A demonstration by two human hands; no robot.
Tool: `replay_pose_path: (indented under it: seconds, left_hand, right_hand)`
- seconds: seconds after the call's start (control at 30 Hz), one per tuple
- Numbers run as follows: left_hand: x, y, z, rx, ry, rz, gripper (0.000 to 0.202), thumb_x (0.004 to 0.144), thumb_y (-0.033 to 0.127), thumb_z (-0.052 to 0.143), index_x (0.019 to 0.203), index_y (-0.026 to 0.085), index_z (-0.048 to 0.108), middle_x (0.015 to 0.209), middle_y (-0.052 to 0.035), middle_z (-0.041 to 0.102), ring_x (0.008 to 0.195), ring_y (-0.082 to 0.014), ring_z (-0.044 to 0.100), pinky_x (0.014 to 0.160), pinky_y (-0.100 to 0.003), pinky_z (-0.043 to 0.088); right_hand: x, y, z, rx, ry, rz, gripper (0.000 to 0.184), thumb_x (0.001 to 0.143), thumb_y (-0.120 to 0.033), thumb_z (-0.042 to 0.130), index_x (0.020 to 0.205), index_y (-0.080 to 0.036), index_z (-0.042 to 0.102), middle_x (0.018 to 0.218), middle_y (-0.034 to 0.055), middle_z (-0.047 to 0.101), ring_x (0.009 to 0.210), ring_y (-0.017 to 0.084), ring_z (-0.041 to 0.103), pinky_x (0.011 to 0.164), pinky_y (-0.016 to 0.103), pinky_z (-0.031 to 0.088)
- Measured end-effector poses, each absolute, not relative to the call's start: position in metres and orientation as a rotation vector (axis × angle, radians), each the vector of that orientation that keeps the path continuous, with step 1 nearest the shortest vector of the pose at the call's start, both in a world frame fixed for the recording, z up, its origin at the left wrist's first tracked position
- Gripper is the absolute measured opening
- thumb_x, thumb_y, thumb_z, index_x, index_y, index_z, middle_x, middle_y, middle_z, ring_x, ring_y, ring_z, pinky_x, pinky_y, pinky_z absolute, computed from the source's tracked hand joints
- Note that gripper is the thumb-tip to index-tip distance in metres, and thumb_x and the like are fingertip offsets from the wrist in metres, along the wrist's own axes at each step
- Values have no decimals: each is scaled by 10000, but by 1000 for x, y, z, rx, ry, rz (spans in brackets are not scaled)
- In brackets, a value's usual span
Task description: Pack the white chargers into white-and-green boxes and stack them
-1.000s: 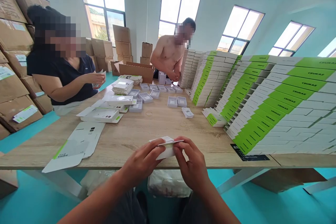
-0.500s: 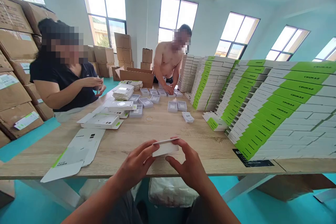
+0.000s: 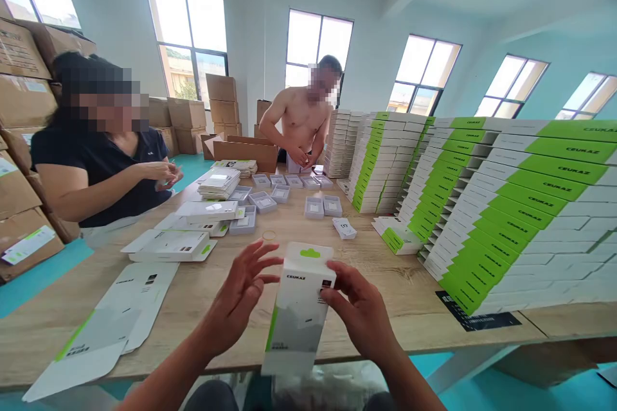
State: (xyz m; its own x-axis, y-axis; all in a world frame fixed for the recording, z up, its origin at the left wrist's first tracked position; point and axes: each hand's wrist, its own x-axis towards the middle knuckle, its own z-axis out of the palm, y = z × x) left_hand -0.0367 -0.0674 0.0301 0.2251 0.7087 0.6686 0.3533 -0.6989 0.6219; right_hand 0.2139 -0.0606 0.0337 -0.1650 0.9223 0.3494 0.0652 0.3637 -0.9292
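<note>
Holding a white CEUKAZ carton (image 3: 299, 308), just turned from flat to upright, in the air above the tabletop (image 3: 385, 289), the right hand (image 3: 359, 314) with fingers (image 3: 337, 282) closed on its right side, the left hand (image 3: 238, 300) with fingers (image 3: 260, 255) spread wide just beside its left edge, gripping nothing

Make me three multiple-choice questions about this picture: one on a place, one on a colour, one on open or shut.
1. Where does the unfolded box blank lie? A table B floor C windowsill
2. What colour is the patch on the white CEUKAZ box in the right hand? A red B green C blue
3. How is the brown carton behind the trays? A flaps open B taped shut C wrapped in plastic

1 A: it rests on the wood tabletop.
2 B: the patch shows green.
3 A: its flaps stand apart.
</note>
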Motion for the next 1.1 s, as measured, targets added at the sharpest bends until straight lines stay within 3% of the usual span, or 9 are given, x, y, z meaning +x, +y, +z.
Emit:
replay_pose_path:
  seconds: [0.1,0.2,0.33,0.43,0.57,0.7,0.8,0.97,1.1]
  left_hand:
    - [-36,-46,26,2688,966,1402,583,959,97,544,1469,335,394,1594,-128,391,1518,-322,303,1160,-618,382]
    - [-34,-12,14,2881,809,1196,417,929,88,585,1297,280,548,1405,-105,615,1445,-297,436,1235,-634,193]
    - [-41,35,-13,2404,979,1404,313,934,258,607,1236,207,543,1327,-188,634,1290,-306,593,1082,-463,470]
    - [-53,56,-34,2059,1195,1589,324,895,320,671,1183,226,555,1278,-148,644,1232,-306,629,995,-432,531]
    - [-61,66,-45,1915,1288,1559,311,853,344,724,1127,285,590,1230,-69,656,1204,-284,639,1011,-426,528]
    - [-61,68,-44,1904,1279,1474,311,858,355,716,1137,301,589,1219,-59,659,1209,-275,631,1026,-424,514]
    - [-60,68,-42,1924,1300,1439,338,850,347,713,1158,295,584,1221,-63,661,1203,-274,631,1017,-418,508]
    - [-58,66,-28,1848,1396,1511,336,807,304,690,1128,254,602,1219,-80,668,1153,-271,651,991,-403,509]
    - [-55,67,-21,1775,1462,1563,309,755,219,652,1062,238,621,1168,-69,683,1103,-250,658,982,-390,503]
  right_hand:
    - [208,-42,25,-877,-1472,1266,419,916,-467,677,1238,-206,613,1043,92,764,936,234,714,810,369,582]
    - [218,5,14,-1074,-1819,1031,440,1029,-463,455,1340,-169,553,1061,120,768,904,224,736,790,379,597]
    - [273,102,11,-1372,-2083,531,380,960,-270,560,1301,-120,637,1357,219,639,1314,318,563,1128,532,399]
    - [317,162,14,-1411,-2244,430,447,800,-151,712,1248,-149,697,1442,188,586,1435,346,428,1217,550,254]
    - [343,200,15,-1350,-2497,423,377,728,-143,772,1093,-238,774,1266,86,726,1343,310,548,1150,466,390]
    - [343,209,18,-1308,-2561,360,124,848,-253,699,930,-253,792,1095,64,785,1208,278,652,1032,405,490]
    - [336,202,26,-1321,-2454,234,213,946,-315,584,900,-218,767,960,79,793,973,249,731,865,352,555]
    - [293,136,38,-1247,-2125,4,394,1081,-318,297,1146,-185,662,813,52,758,633,161,693,654,275,552]
    - [240,68,52,-653,-2148,-314,308,1020,-151,470,1296,-208,594,1019,70,768,923,185,729,820,291,567]
